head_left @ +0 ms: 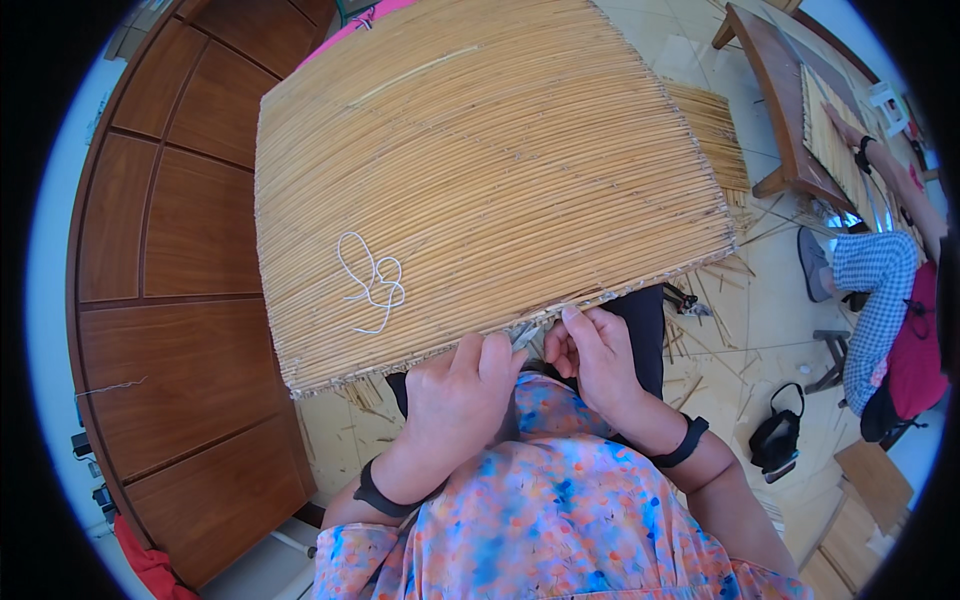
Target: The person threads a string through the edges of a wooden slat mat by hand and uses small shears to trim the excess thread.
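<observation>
Loose white cord [370,285] lies in loops on the reed mat [480,160], near its lower left. It's clear of both hands. Second bundle of reeds [712,135] on the floor past the mat's right edge. Small black item [685,300] just off the near right corner, kind unclear. Black bag [776,435] on the floor, right. Red cloth [150,560] lower left.

Mat fills the middle, right in front of the wearer; dark trousers show under its near edge. What carries it: can't tell. Tall brown wood cabinet [185,225] stands along the left. Tile floor [735,335] with reed scraps. Far right: co-worker in checked trousers [875,280], one arm over another mat [835,140] on a wooden desk [775,110].

Both forearms angle inward to the near edge, dark bands on the wrists. Left hand [465,385]: fingers closed, small grey piece [523,335] at the tips. Right hand [598,358]: thumb on the edge, other fingers curled; can't tell if gripping.
</observation>
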Available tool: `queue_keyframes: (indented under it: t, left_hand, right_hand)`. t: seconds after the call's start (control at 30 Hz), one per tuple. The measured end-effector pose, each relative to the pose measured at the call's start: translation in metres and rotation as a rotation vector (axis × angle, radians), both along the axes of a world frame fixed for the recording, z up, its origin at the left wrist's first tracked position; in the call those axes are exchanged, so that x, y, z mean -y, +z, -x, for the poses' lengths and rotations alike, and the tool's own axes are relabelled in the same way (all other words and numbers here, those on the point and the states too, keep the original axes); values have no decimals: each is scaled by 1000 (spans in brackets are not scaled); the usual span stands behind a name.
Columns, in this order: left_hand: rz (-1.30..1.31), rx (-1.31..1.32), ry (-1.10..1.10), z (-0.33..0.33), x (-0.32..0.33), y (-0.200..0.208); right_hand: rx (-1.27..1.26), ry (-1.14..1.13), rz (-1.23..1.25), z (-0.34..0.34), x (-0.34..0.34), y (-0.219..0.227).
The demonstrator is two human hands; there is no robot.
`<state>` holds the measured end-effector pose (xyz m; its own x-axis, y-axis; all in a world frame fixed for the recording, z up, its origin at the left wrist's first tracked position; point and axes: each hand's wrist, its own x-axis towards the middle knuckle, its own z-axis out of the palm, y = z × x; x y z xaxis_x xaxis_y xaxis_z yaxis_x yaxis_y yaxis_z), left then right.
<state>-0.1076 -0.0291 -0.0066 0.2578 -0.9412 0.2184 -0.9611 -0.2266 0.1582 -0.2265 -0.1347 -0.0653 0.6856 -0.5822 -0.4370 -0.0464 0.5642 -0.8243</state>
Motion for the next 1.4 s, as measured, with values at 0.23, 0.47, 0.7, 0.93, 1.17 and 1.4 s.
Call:
queue_keyframes:
  t: [0.23, 0.47, 0.7, 0.93, 1.17, 1.4]
  left_hand:
    - [15, -2, -31, -5, -2, -2]
    - [45, 27, -67, -10, -7, -3]
    - [8, 30, -47, -4, -5, 1]
    - [-60, -42, 9, 1, -3, 5]
    - [-4, -7, -32, -5, -3, -1]
    - [73, -13, -71, -12, -11, -4]
  right_hand:
    - [13, -7, -18, -1, 1, 3]
    - [-3, 41, -5, 1, 2, 0]
    - [-13, 39, -25, 2, 2, -1]
    - [-10, 60, 15, 2, 3, -1]
    - [2, 61, 17, 2, 2, -1]
    - [2, 98, 70, 2, 2, 0]
